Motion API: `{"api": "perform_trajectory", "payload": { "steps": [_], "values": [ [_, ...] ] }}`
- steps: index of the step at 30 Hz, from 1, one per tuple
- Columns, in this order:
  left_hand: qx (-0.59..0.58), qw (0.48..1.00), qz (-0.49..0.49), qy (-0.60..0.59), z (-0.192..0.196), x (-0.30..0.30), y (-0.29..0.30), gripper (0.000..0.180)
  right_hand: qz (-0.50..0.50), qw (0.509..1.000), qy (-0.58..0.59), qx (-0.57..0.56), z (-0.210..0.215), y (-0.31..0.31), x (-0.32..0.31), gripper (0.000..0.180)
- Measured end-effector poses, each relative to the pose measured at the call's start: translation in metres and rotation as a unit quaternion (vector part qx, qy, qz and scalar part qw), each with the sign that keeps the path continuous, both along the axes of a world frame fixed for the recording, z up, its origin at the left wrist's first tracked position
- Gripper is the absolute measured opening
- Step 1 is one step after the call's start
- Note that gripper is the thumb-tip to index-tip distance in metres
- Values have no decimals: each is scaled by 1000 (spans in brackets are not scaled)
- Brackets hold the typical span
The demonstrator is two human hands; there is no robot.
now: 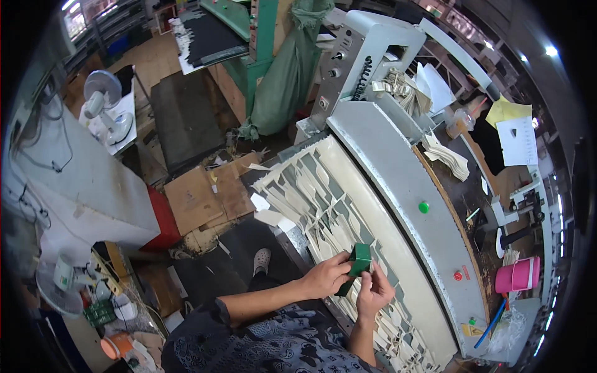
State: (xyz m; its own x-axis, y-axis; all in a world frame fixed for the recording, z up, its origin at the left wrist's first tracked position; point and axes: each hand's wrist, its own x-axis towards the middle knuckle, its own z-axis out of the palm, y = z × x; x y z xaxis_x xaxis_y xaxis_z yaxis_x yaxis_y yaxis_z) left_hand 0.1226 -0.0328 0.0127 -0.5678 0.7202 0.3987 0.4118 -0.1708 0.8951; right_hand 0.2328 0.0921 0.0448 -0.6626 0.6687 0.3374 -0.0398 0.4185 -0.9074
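My left hand (326, 276) has its fingers closed on one side of a green cutting die (360, 259), a small open-sided frame with flat walls. My right hand (375, 292) pinches the opposite side, and part of the die is hidden behind the fingers. Both hands hold it over the press bed, above a cream sheet (339, 227) full of cut-out gaps and thin leftover strips. Dark grey-green surface shows through the gaps.
The press's long grey beam (398, 168) curves along the bed's right side, with a green button (424, 207) and a red button (460, 275). Beyond it lie a stack of cream pieces (445, 156) and a pink bucket (517, 275). Cardboard (194, 198) covers floor at left.
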Motion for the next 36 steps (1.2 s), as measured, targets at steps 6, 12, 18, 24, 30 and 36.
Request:
{"api": "perform_trajectory", "payload": {
  "steps": [6,12,18,24,30,36],
  "values": [
    [1,1000,8,-23,15,-65,-34,33,-51,973,61,-217,-19,-17,-67,12],
    [119,981,139,-70,-3,-119,-65,21,-254,921,165,-245,-17,65,-94,21],
    [141,941,259,-166,-8,-201,-89,19,-275,936,179,-125,37,229,-114,28],
    [53,958,225,-172,-34,-222,-96,24,-406,911,41,-63,75,420,-130,33],
    [37,957,207,-202,-45,-189,-89,26,-491,842,-141,173,77,419,-123,61],
    [48,948,147,-279,-46,-151,-70,36,-310,908,78,269,59,261,-83,40]
  ]
}}
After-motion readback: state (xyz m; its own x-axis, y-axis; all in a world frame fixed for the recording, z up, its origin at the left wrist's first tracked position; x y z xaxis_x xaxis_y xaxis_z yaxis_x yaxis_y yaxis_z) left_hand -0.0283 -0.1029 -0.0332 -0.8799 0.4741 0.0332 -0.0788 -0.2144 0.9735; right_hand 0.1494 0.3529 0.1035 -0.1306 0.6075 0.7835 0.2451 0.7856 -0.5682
